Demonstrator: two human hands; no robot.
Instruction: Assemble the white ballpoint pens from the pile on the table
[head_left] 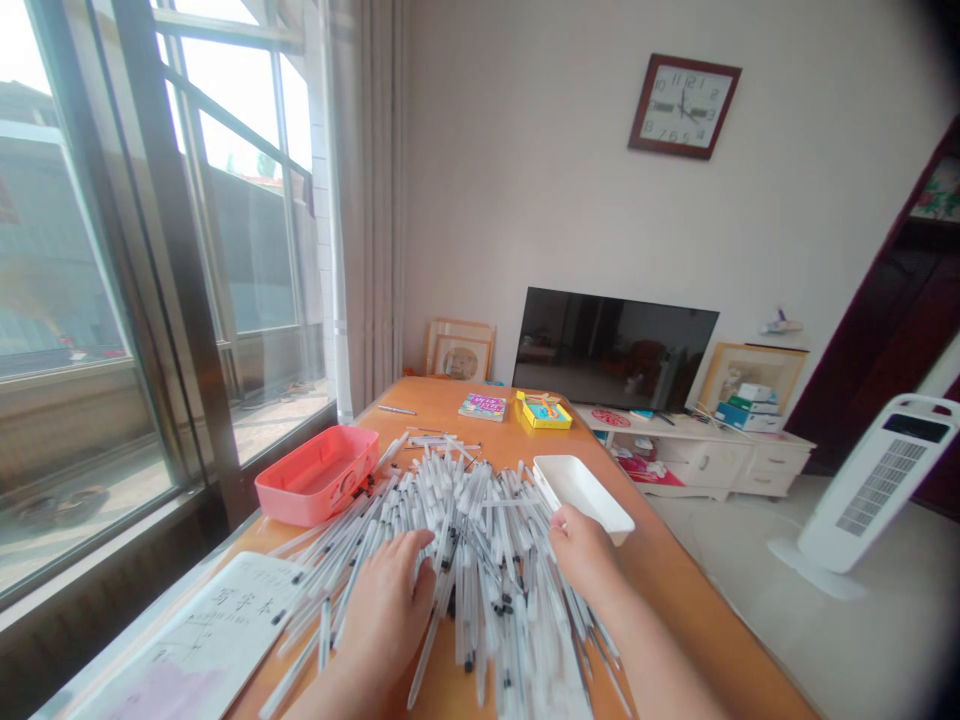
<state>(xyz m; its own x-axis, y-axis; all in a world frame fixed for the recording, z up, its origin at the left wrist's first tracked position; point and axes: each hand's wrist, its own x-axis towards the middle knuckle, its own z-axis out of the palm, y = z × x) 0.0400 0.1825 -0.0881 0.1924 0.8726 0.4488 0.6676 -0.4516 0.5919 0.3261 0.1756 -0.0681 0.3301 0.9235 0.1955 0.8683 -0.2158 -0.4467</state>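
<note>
A large pile of clear pen barrels with black ends and thin refills (465, 520) spreads across the wooden table. My left hand (390, 595) lies low over the pile's left side, its thumb and forefinger apart, with nothing visible between them. At the pile's right edge my right hand (583, 552) has its fingers curled closed, beside the near side of a white plastic tray (622, 522). Whatever those fingers hold, if anything, is hidden. The tray's visible inside is bare. A red plastic basket (296, 497) stands at the pile's far left.
An open notebook with handwriting (202, 630) lies at the near left. Toward the table's (660, 600) far end are a single pen (397, 410), a colourful booklet (482, 406) and a yellow box (544, 411). A window is on the left; a tower fan (874, 490) stands right.
</note>
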